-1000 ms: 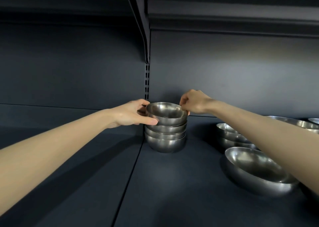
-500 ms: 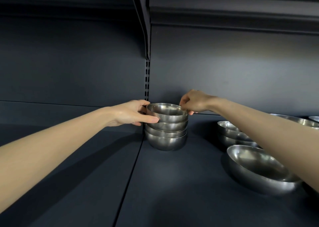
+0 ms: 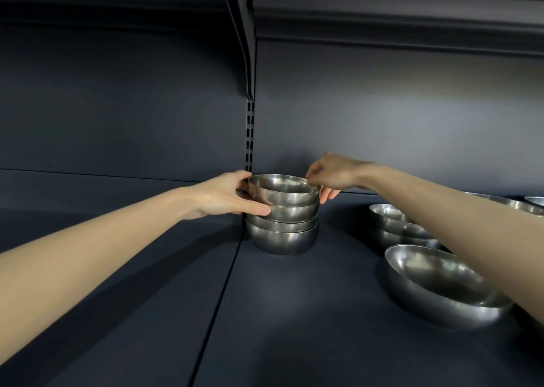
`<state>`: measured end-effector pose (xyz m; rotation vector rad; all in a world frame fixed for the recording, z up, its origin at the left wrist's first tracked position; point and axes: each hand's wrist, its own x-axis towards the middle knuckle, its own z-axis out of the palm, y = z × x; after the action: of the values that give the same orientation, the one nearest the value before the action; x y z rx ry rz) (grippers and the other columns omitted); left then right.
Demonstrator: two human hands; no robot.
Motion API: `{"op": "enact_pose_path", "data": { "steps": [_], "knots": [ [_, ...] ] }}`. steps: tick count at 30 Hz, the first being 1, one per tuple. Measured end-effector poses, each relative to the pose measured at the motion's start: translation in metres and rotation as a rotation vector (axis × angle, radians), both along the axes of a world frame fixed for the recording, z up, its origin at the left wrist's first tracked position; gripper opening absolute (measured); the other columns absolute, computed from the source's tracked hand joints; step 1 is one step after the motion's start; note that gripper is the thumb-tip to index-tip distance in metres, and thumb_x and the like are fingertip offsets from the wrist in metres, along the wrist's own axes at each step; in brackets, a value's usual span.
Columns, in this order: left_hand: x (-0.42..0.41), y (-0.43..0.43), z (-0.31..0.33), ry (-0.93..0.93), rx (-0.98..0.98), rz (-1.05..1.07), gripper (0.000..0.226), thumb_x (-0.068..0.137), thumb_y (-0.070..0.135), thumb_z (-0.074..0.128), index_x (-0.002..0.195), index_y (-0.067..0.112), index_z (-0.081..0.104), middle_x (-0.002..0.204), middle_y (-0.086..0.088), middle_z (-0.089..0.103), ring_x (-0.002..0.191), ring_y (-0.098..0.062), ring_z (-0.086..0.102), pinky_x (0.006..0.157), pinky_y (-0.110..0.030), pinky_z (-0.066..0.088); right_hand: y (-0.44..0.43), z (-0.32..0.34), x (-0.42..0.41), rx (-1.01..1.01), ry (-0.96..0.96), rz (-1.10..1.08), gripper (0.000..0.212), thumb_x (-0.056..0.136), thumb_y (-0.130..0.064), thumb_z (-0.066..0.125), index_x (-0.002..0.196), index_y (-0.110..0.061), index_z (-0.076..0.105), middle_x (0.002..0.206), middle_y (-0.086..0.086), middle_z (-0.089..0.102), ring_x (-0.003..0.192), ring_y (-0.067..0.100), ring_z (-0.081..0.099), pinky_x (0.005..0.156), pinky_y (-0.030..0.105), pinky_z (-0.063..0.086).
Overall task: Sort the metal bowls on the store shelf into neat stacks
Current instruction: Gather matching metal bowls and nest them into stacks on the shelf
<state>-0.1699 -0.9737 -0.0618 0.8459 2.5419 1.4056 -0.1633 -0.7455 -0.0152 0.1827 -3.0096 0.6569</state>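
Observation:
A stack of several small metal bowls point(image 3: 282, 233) stands at the back of the dark shelf point(image 3: 294, 313), beside the slotted upright. The top bowl point(image 3: 284, 190) sits nested in the stack. My left hand point(image 3: 226, 198) wraps its left side, thumb along the front wall. My right hand point(image 3: 332, 173) pinches its right rim from above, fingers curled over the edge. A large metal bowl point(image 3: 435, 283) lies tilted at the right front, partly hidden by my right forearm.
Two nested medium bowls point(image 3: 394, 224) sit behind the large one, and more bowl rims point(image 3: 527, 202) show at the far right. A slotted upright point(image 3: 250, 139) and bracket divide the back panel. An upper shelf point(image 3: 382, 12) hangs overhead.
The top bowl has sunk slightly into the stack under both hands. The view has drifted a little upward; the hands keep their places on the bowl.

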Motion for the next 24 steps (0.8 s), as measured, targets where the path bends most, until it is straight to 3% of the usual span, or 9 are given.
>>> {"op": "enact_pose_path", "data": {
  "steps": [2,7,9,13,16,20,24],
  "knots": [
    [0.0005,-0.0009,-0.002,-0.004,0.01,0.003,0.045,0.075,0.013,0.079,0.11,0.026,0.053,0.095,0.013,0.074,0.099,-0.007,0.068,0.09,-0.021,0.049,-0.0009,0.0003,0.0013,0.004,0.0,-0.004,0.023,0.094,-0.01,0.045,0.107,0.0,0.061,0.086,0.016,0.07,0.065,0.014,0.067,0.068,0.026,0.055],
    [0.0021,0.0003,-0.0067,0.029,-0.004,0.056,0.07,0.072,0.012,0.082,0.132,0.016,0.045,0.112,0.005,0.066,0.103,-0.011,0.066,0.087,-0.019,0.05,-0.0055,0.0029,0.0001,0.085,0.07,-0.053,0.02,0.088,-0.005,0.049,0.097,-0.001,0.067,0.06,0.004,0.064,0.056,0.013,0.061,0.054,0.02,0.05],
    [0.0027,0.0008,-0.0062,0.034,-0.01,0.077,0.085,0.073,0.014,0.082,0.142,0.013,0.034,0.112,0.01,0.063,0.102,-0.007,0.065,0.085,-0.016,0.048,-0.0061,0.0054,-0.0003,0.094,0.111,-0.067,0.023,0.086,-0.004,0.049,0.095,0.001,0.07,0.057,0.004,0.062,0.054,0.015,0.059,0.055,0.02,0.05],
    [0.0003,-0.0002,-0.0043,0.043,-0.03,0.101,0.101,0.071,0.019,0.082,0.151,0.013,0.021,0.123,0.011,0.054,0.105,-0.005,0.062,0.096,-0.022,0.043,-0.0054,0.0073,0.0021,0.077,0.117,-0.077,0.025,0.086,-0.007,0.05,0.095,0.003,0.071,0.057,0.006,0.062,0.059,0.02,0.06,0.062,0.023,0.054],
    [0.0019,-0.0005,-0.0045,0.042,-0.031,0.099,0.093,0.073,0.018,0.081,0.148,0.014,0.027,0.113,0.017,0.055,0.104,-0.007,0.064,0.095,-0.022,0.042,-0.0051,0.0048,0.0037,0.062,0.093,-0.086,0.025,0.087,-0.007,0.049,0.096,0.004,0.07,0.055,0.005,0.062,0.057,0.019,0.06,0.06,0.023,0.053],
    [0.0018,-0.0035,-0.0074,0.037,0.014,0.065,0.053,0.074,0.013,0.081,0.121,0.016,0.056,0.118,-0.004,0.066,0.104,-0.014,0.067,0.103,-0.03,0.046,-0.005,0.0017,0.004,0.058,0.085,-0.095,0.024,0.087,-0.006,0.049,0.096,0.003,0.069,0.043,0.0,0.06,0.053,0.016,0.06,0.057,0.021,0.053],
    [0.0016,-0.0031,-0.0089,0.016,0.044,0.045,0.046,0.075,0.011,0.08,0.116,0.011,0.059,0.114,-0.006,0.069,0.103,-0.013,0.068,0.101,-0.029,0.047,-0.0065,-0.0023,0.005,0.057,0.098,-0.098,0.025,0.085,-0.007,0.049,0.094,0.002,0.07,0.04,-0.002,0.059,0.05,0.015,0.06,0.056,0.018,0.052]
  ]
}}
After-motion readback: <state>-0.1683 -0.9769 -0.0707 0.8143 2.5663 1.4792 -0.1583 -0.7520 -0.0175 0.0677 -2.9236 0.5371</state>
